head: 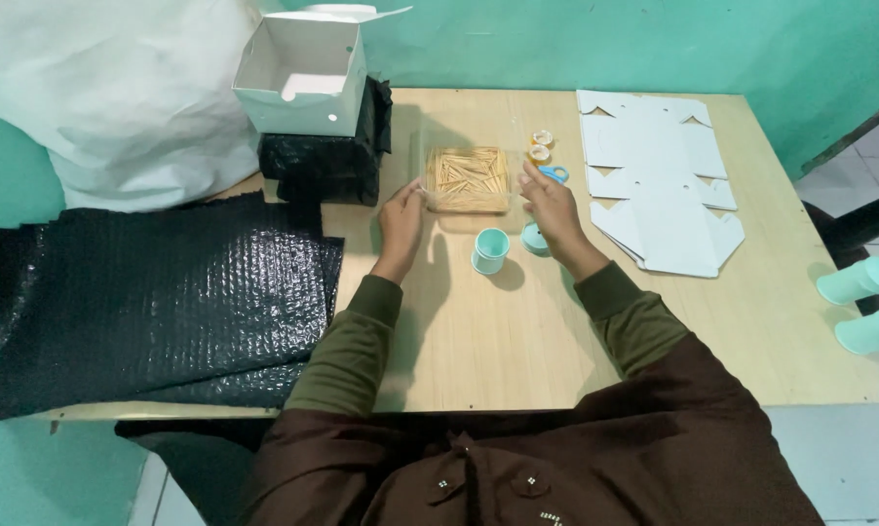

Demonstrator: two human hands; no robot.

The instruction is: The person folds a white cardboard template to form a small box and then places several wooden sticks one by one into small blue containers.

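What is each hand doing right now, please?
Left hand: fingers on the toothpick tray edge; grip cannot be told.
Right hand: fingers at the tray's right edge; grip cannot be told.

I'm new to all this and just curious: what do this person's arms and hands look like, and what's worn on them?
Both hands, left hand and right hand, are bare: no gloves, and no rings or watch that can be made out. Each arm wears a long olive-green sleeve with a snug ribbed cuff at the wrist. A dark brown garment with small studs covers the body.
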